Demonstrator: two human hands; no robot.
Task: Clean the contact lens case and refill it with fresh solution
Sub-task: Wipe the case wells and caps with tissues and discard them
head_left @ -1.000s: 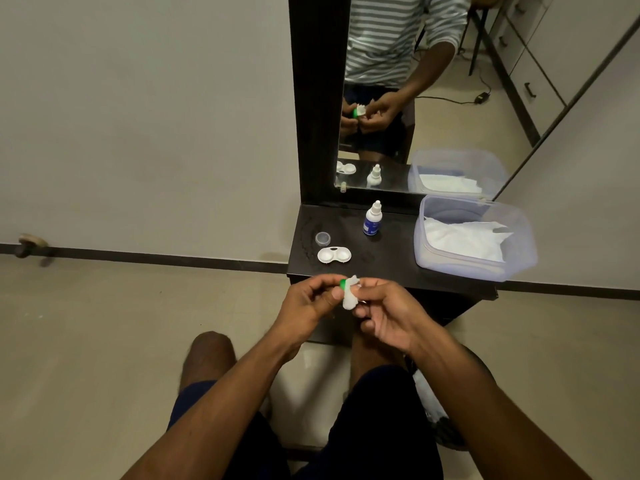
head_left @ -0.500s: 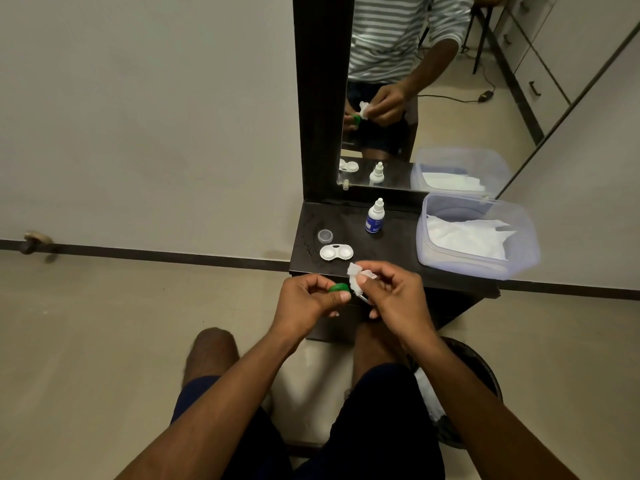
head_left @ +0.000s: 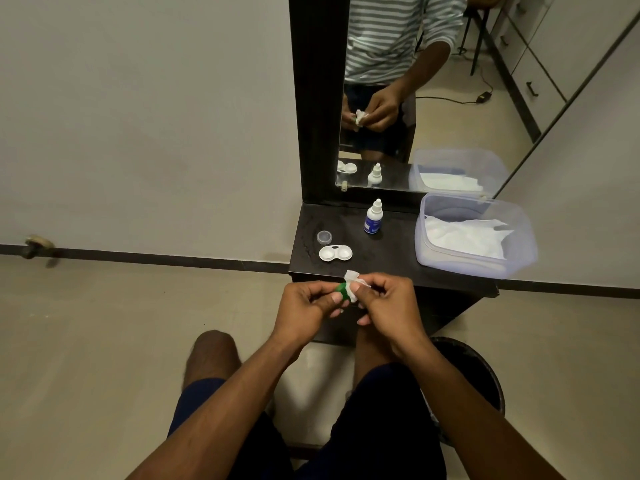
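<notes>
Lens case (head_left: 335, 253) lies open on the dark counter (head_left: 388, 261), near its left edge. Left hand (head_left: 306, 306) pinches a green cap (head_left: 342, 290) (small, round); right hand (head_left: 391, 306) grips a white tissue (head_left: 354, 284) touching it.

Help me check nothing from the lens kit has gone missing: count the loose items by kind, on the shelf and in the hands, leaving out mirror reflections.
Lens case base: 1
Case caps: 2, a clear cap on the shelf and a green cap in the left hand
Solution bottle: 1
Plastic tub of tissues: 1
Tissue piece in the right hand: 1
Total: 6
</notes>
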